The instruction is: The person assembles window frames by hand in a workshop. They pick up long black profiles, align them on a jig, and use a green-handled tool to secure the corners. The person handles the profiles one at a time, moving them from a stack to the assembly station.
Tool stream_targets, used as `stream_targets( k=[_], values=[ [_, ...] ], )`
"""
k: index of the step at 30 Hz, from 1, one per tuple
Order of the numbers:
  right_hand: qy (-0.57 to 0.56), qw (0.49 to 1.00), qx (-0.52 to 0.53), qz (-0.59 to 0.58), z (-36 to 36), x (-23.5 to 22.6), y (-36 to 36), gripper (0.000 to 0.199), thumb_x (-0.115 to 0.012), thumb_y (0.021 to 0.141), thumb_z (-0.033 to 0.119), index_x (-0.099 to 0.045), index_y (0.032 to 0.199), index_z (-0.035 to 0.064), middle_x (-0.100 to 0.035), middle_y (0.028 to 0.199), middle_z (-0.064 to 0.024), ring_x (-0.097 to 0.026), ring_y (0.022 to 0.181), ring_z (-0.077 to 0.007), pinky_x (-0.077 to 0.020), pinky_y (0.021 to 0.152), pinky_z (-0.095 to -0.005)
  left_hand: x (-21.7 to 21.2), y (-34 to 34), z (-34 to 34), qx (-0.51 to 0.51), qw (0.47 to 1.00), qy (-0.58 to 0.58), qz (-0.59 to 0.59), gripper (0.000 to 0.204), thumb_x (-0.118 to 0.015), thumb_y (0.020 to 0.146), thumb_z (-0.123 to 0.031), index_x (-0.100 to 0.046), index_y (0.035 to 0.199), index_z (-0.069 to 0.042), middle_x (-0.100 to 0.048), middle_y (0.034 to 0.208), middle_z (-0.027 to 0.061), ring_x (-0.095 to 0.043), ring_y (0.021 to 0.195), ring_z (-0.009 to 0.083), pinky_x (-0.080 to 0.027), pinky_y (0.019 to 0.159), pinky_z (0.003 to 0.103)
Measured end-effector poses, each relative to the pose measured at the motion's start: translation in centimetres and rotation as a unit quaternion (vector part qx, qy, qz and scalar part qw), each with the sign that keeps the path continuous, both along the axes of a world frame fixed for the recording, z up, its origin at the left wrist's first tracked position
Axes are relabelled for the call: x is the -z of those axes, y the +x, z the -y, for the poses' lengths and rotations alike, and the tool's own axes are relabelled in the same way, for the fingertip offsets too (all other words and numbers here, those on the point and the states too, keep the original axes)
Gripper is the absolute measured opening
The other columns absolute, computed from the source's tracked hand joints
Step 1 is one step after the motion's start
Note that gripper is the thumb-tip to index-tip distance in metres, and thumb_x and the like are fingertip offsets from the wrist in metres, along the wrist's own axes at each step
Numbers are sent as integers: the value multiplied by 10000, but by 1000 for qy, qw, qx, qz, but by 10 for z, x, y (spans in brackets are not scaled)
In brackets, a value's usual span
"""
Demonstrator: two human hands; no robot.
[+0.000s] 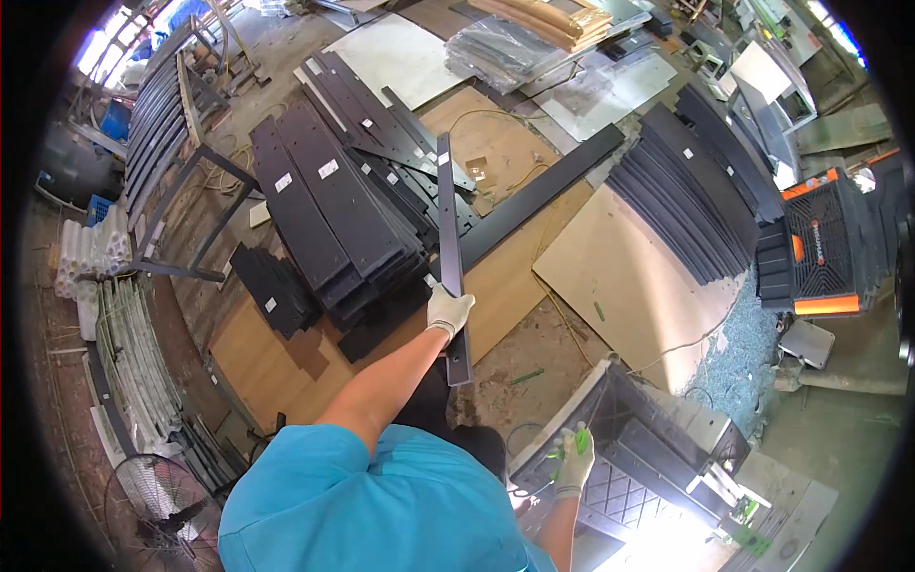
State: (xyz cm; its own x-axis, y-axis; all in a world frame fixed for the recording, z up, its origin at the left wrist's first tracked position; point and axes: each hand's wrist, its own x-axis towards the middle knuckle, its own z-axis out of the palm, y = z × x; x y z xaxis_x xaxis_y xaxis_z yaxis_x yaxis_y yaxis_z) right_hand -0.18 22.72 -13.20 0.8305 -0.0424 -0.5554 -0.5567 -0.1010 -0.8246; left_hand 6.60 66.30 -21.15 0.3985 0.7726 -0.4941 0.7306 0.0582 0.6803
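Dark bar (449,219) held; blue crate (99,210), contents unclear.

Wears a plain turquoise-blue shirt (410,505), softly creased, around six o'clock in the view. Has the left sleeve (310,448) cut short, ending above a bare forearm (389,379). Covers the left hand (452,308), toward twelve o'clock from the shirt, with an off-white glove (446,315) gathered at a snug cuff (441,327). Clothes the right hand (574,469), toward three o'clock, in a similar pale glove (572,479). Shows black legwear (481,443), partly hidden, between one and two o'clock.
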Motion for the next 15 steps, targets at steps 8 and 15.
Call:
stream_targets(
  k=[8, 15],
  values=[
    [0, 990, -102, -92, -106, -17, 70, 482, -721, 1072, 156, -551, 1492, -7, -769, 1092, -99, -723, 816, -142, -583, 680, -269, 35, 89, -69, -82, 994, -41, -62, 646, -877, 756, -314, -687, 1250, 57, -761, 1231, 278, -745, 1179, 404, -577, 1024, 448],
    [49, 970, -121, -204, -144, 52, 145, 454, -733, 1031, 108, -573, 1439, -8, -745, 1022, -120, -714, 794, -167, -580, 683, -287, 86, 146, -137, -160, 984, -18, -79, 694, -876, 717, -355, -685, 1237, 63, -751, 1238, 307, -738, 1193, 438, -579, 1021, 455]
  ],
)
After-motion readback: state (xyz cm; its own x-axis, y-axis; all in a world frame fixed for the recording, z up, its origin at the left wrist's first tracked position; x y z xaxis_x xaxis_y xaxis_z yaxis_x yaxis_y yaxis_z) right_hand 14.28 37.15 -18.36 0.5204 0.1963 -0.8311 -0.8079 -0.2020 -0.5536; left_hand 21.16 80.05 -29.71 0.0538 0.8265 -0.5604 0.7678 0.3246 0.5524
